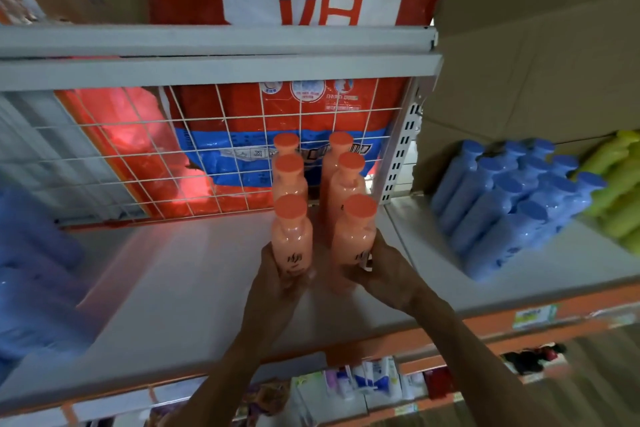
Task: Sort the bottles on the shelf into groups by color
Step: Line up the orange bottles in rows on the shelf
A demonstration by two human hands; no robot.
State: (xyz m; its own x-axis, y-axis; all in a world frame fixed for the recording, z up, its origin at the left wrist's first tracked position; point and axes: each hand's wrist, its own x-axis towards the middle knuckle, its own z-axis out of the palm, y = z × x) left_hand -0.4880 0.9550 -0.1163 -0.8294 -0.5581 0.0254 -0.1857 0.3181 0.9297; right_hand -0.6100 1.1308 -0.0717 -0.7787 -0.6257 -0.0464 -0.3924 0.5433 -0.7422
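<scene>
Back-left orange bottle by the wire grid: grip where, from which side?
Probably the neck under the cap of the back-left orange bottle, from above-left. It stands upright, body hidden behind the middle bottle, right column close beside; only the shelf on its left is open.

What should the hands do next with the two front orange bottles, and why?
Probably release them. The left hand holds the left front bottle, the right hand the right front bottle, both upright, in line with the four orange bottles behind.
</scene>
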